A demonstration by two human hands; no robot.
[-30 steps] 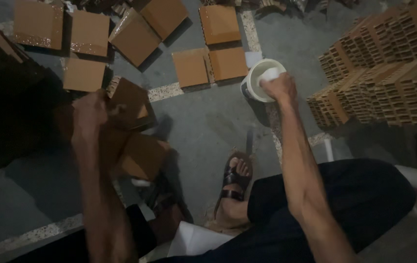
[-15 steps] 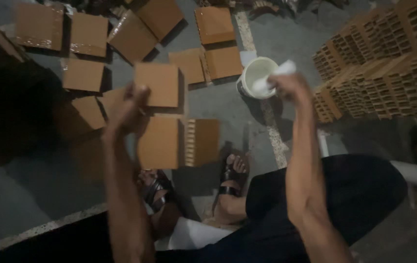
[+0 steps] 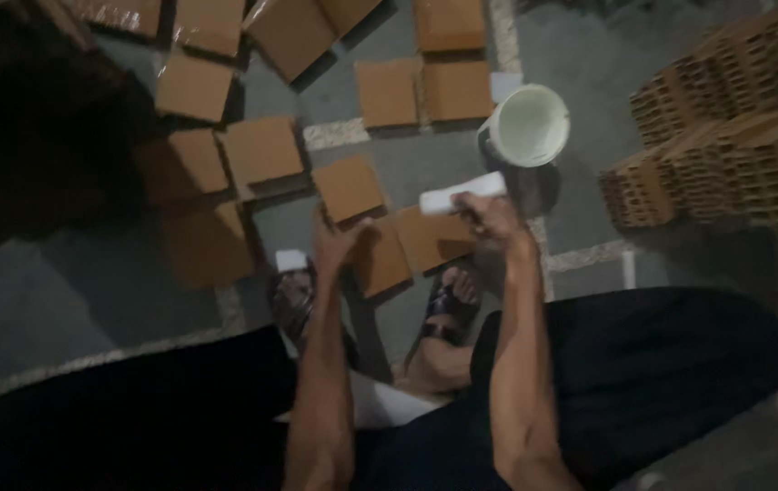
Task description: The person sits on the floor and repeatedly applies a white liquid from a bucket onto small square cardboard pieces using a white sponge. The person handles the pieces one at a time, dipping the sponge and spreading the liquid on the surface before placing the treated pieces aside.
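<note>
Grey concrete floor (image 3: 116, 291), dim light, pale joint lines crossing it; seen from above a seated person's knees.

Left hand (image 3: 339, 241): fingers closed on the near edge of a brown tile (image 3: 375, 259), which it holds tilted just above the floor. Grip firm; thumb on top.

Right hand (image 3: 489, 223): wrapped around a white roller (image 3: 461, 193), a short pale cylinder lying crosswise, its end sticking out to the left of the fist. The roller sits just above a second tile (image 3: 430, 238), beside the held one; contact cannot be told.

Near the hands: another brown tile (image 3: 348, 188) flat on the floor, just beyond the held one. A small white scrap (image 3: 291, 261) beside the left wrist. Two sandalled feet (image 3: 448, 305) below the hands.

Farther out: white bucket (image 3: 527, 127), open, upright, just beyond the roller. More brown tiles (image 3: 261, 150) spread singly over the floor to the left and top. Stacks of ribbed bricks (image 3: 725, 136) at the right, well apart from the hands.
</note>
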